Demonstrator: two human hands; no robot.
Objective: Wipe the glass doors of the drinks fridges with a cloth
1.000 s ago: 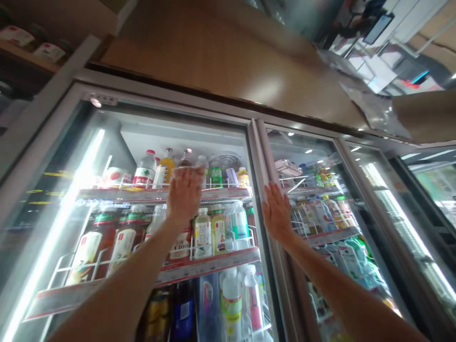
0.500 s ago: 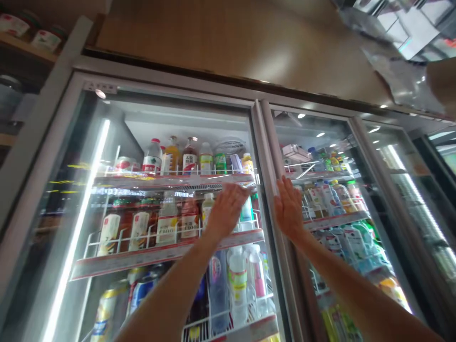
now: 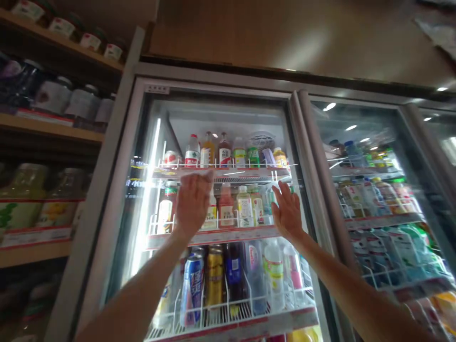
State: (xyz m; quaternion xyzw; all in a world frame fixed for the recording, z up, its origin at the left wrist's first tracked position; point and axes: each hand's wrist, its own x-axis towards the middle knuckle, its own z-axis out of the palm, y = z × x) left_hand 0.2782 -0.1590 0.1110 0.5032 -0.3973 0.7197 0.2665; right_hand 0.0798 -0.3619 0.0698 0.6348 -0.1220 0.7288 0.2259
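Note:
My left hand point(image 3: 194, 202) is raised in front of the left half of the glass fridge door point(image 3: 228, 107), over the middle shelf. Its fingers are blurred, and a pale patch shows beyond the fingertips; whether this is something under the hand or a reflection I cannot make out. My right hand point(image 3: 288, 211) is open, fingers apart, at the right side of the same door. Contact with the glass is hard to judge. Behind the glass stand a pink bottle point(image 3: 226, 206), a red-capped bottle point(image 3: 193, 151) and a blue can point(image 3: 193, 287).
A metal door frame point(image 3: 313, 175) separates this door from a second glass door point(image 3: 359, 118) on the right, with more drinks behind it. To the left, wooden shelves point(image 3: 53, 126) hold jars and bottles. A brown wood panel point(image 3: 231, 33) runs above the fridge.
The view has swung left, bringing more of the side shelves in. My left hand has swept left across the door. My right hand has shifted from the middle door frame onto the left door's area.

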